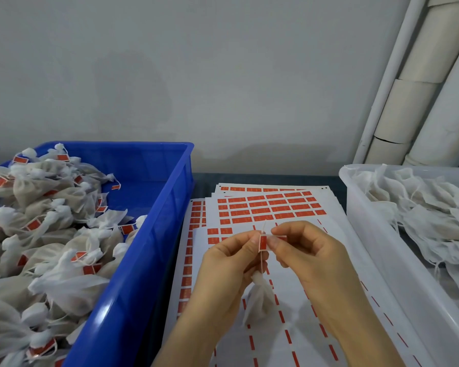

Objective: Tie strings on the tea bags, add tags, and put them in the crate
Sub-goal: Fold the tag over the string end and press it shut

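Both hands meet above the sticker sheets point(289, 292). Left hand point(228, 268) and right hand point(310, 255) each pinch the red tag point(263, 242) between thumb and fingertips, on the string point(262, 263). The tea bag point(257, 295) hangs below (off the sheets, apparently). Blue crate point(143, 250) at left holds tagged bags; white bin point(376, 234) at right holds untagged ones.

The dark bench point(263, 178) carries a blue crate point(149, 247) on the left, a loose stack of tag sheets point(270, 207) in the middle, and a white tub point(374, 234) on the right.
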`<state>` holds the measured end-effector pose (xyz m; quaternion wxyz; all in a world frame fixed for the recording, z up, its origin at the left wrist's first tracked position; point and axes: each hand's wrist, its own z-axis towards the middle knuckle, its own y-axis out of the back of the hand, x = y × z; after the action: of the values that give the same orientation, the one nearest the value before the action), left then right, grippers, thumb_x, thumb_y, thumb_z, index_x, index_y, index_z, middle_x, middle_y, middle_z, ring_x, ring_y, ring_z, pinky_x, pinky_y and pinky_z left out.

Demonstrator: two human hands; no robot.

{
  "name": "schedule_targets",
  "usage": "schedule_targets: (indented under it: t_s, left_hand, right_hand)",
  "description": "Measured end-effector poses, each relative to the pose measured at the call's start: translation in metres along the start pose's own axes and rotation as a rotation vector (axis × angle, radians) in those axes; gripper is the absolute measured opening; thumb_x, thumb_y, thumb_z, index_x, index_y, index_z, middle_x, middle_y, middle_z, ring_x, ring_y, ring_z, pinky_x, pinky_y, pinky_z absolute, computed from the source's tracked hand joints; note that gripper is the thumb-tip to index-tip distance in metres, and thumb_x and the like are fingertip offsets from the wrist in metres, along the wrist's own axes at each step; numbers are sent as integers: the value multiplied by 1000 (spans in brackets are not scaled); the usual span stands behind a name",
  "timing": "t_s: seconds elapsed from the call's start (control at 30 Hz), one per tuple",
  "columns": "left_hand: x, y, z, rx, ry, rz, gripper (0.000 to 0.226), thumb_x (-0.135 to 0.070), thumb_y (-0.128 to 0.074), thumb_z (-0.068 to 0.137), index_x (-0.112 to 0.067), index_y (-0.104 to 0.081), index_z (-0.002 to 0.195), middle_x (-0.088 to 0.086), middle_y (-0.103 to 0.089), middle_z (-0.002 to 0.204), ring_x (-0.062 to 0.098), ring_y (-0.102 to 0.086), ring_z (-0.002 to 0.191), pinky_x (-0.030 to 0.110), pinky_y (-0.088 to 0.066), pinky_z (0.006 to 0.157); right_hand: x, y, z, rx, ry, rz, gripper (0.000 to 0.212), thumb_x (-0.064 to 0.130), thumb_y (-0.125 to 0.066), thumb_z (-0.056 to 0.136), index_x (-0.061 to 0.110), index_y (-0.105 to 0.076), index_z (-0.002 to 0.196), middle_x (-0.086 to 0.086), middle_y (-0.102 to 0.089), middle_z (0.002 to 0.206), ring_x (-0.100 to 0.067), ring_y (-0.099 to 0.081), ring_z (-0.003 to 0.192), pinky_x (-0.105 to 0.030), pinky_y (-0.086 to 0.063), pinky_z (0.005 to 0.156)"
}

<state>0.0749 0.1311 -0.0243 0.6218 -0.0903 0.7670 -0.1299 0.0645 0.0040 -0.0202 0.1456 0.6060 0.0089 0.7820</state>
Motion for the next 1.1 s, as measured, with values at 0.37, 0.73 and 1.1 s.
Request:
schedule_targets:
  t_s: [0.37,0.73,1.1]
  left_hand:
    - [1,0,0,27,8,-1,19,-27,-63,73,-18,-77,82,8,-74,84,18,-69,69,25,-54,63]
    - [3,-1,0,66,-3,14,22,-19,-57,87,-23,-78,80,6,-74,84,16,-70,70,25,-54,64]
    - [5,2,4,99,-67,58,21,-27,-59,78,-19,-77,85,6,-74,90,19,-71,81,27,-55,68]
  right_hand:
    - [-5,-2,1,-31,8,57,11,23,-69,79,32,-63,78,26,-66,75,6,-63,76,-5,-49,59]
    - [-7,-4,2,-36,15,40,13,23,-70,78,32,-62,78,30,-64,77,10,-61,78,-2,-47,59]
    - [-8,-5,2,-64,19,15,12,24,-71,78,31,-61,77,19,-66,74,8,-61,77,-3,-48,59]
